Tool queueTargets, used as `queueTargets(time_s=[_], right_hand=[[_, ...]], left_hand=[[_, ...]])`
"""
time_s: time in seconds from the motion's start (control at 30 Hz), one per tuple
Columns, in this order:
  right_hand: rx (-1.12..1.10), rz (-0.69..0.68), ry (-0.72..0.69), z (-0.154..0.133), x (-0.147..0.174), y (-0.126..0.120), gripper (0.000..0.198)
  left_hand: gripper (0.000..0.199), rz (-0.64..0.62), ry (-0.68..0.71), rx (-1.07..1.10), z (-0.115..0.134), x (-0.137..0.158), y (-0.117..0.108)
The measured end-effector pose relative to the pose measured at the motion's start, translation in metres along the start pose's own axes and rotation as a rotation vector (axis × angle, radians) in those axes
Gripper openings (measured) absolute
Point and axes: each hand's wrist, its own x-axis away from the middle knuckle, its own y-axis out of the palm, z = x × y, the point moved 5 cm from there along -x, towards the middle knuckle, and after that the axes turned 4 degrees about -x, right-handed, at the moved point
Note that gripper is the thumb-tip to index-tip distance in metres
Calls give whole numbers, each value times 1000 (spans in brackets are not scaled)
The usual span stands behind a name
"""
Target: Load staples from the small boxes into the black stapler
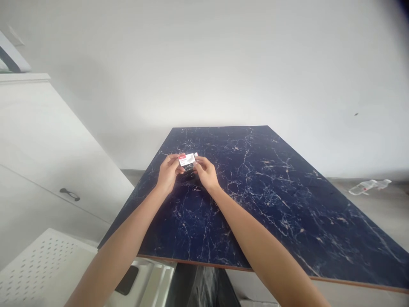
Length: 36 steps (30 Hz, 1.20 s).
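Observation:
A small box [188, 160], white and red on its face with a black lower band, is held up between both hands over the dark blue marbled table [255, 192]. My left hand [168, 172] grips its left end, thumb and fingers closed on it. On the right end, my right hand [206, 172] pinches it the same way. The print on the box is too small to read. My fingers hide parts of both its ends.
Behind the table rises a pale wall [223, 64]. A white cabinet [47, 140] with a dark handle [69, 194] stands at left. Below it are a white perforated chair [38, 264] and a dark phone-like object [127, 280]. Clear plastic packaging [367, 186] lies on the floor at right.

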Motion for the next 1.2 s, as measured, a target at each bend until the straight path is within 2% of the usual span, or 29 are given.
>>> queueTargets(time_s=[0.13, 0.23, 0.4, 0.47, 0.6, 0.7, 0.8, 0.9, 1.03, 1.13, 1.2], right_hand=[[-62, 112, 7, -2, 4, -3, 37], [-46, 77, 2, -3, 3, -4, 28], [-55, 42, 37, 1, -2, -7, 29], [10, 39, 51, 4, -3, -7, 29], [261, 120, 28, 2, -1, -8, 29], [405, 99, 8, -2, 1, -5, 27], [447, 77, 6, -5, 3, -3, 27], [449, 58, 18, -4, 4, -2, 26], [449, 72, 5, -3, 3, -3, 25], [439, 80, -14, -2, 3, -5, 25], [438, 77, -15, -2, 3, -5, 24]], left_hand=[[26, -6, -23, -29, -1, 1, 2], [27, -21, -18, -115, -1, 5, 8], [29, -46, -11, -346, 1, 4, 7], [18, -44, 26, -536, 7, 3, 1], [7, -139, 259, -1210, 23, 5, 0], [5, -67, 406, -1522, 33, 8, 1], [10, 78, 467, -1557, 41, 6, -5], [14, 118, 512, -1504, 44, 2, -12], [29, -26, 538, -1423, 32, -6, -18], [47, -157, 446, -1425, 12, -15, -26], [48, -214, 372, -1426, 1, -19, -31]])
